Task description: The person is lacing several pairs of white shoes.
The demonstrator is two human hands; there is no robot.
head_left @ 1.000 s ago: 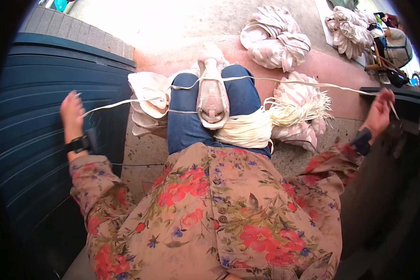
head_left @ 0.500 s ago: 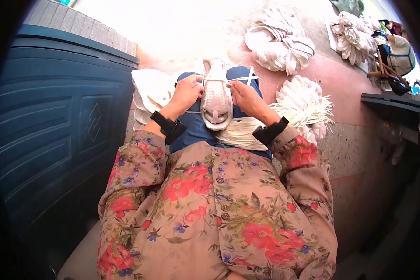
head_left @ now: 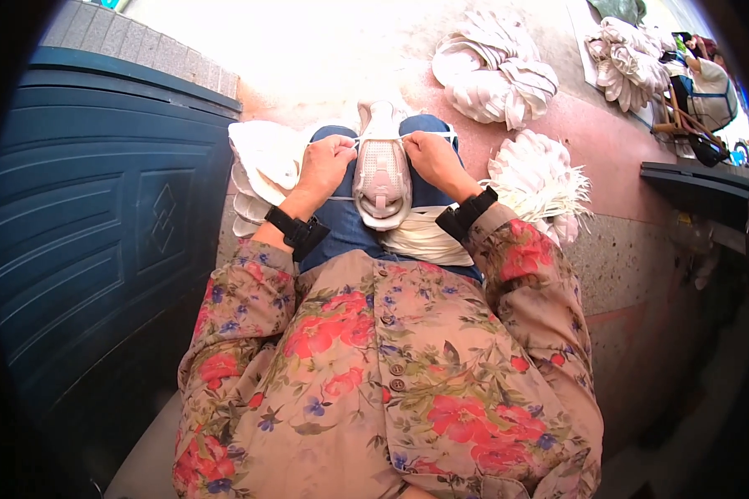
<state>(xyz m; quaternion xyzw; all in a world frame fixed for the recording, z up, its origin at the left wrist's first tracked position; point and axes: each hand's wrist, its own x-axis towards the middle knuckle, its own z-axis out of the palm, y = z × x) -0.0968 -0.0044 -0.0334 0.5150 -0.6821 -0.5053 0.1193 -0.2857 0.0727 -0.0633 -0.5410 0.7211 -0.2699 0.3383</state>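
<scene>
A pale pink and white shoe upper rests on my lap between my blue-jeaned knees. My left hand is closed beside its left edge, pinching a white lace that runs across the upper. My right hand is closed at the right edge, gripping the other end of the same lace. Both wrists wear black bands. A bundle of white laces lies on my right thigh under my forearm.
A dark blue panelled door fills the left. White shoe uppers are stacked by my left knee. More piles lie ahead, at my right and far right. A dark ledge juts at right.
A second ago my arms were spread wide, pulling the lace taut to both sides. Both hands have since come in to the shoe and now stay close together on it.
</scene>
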